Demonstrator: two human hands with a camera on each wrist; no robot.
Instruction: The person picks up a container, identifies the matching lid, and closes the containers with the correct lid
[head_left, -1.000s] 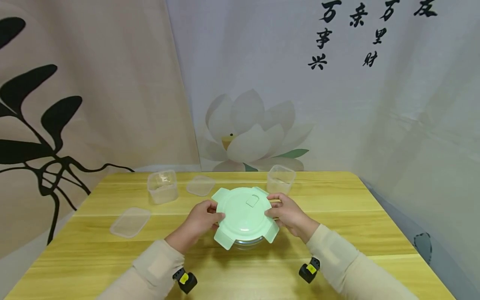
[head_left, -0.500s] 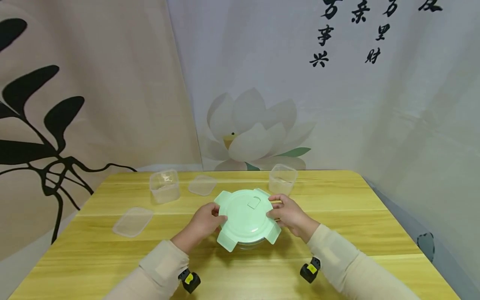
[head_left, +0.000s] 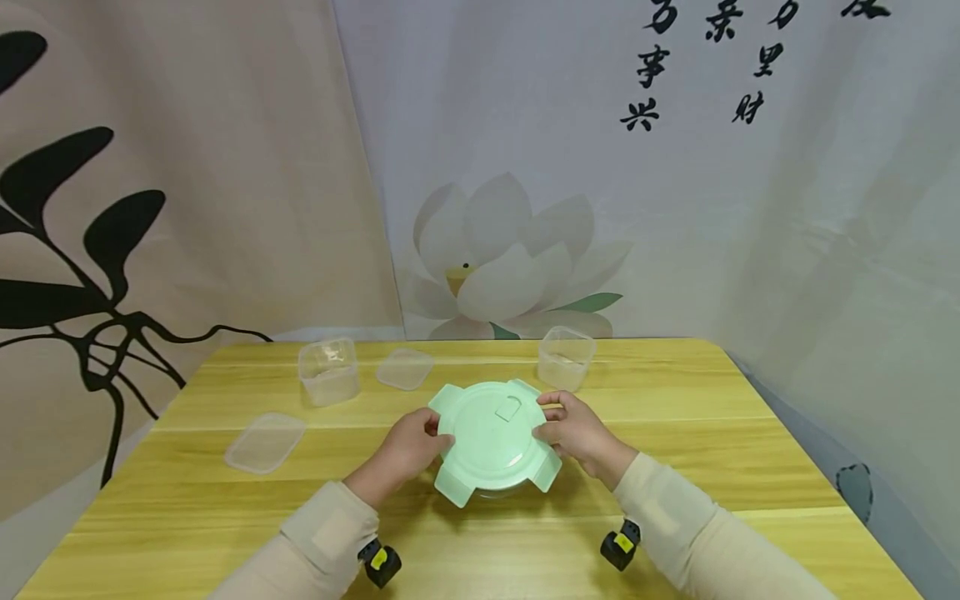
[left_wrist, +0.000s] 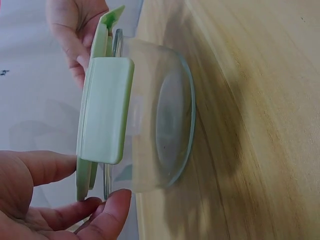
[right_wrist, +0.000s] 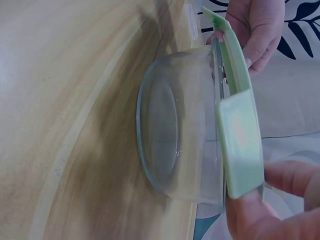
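Observation:
A pale green round lid (head_left: 495, 437) with flaps at its edge lies over a clear glass bowl (right_wrist: 172, 130). Its flaps stand unfastened, and in the wrist views a narrow gap shows between lid and glass rim in places. My left hand (head_left: 408, 450) pinches the lid's left edge, thumb on top and fingers beneath, near the bowl's rim. On the opposite edge, my right hand (head_left: 581, 433) has its thumb on top and fingers under the lid. From above, the lid hides most of the bowl. Whether the bowl's base touches the table is hard to tell.
Two clear plastic tubs, a left tub (head_left: 328, 372) and a right tub (head_left: 566, 358), stand toward the back of the wooden table (head_left: 675, 517). Two flat translucent lids lie at left: a near one (head_left: 266, 443) and a far one (head_left: 405, 369). A printed curtain (head_left: 495, 150) hangs behind.
The green lid has come slightly lower and nearer me, covering more of the glass rim. My left hand has shifted a little right with it. Since half a second ago, hardly anything differs.

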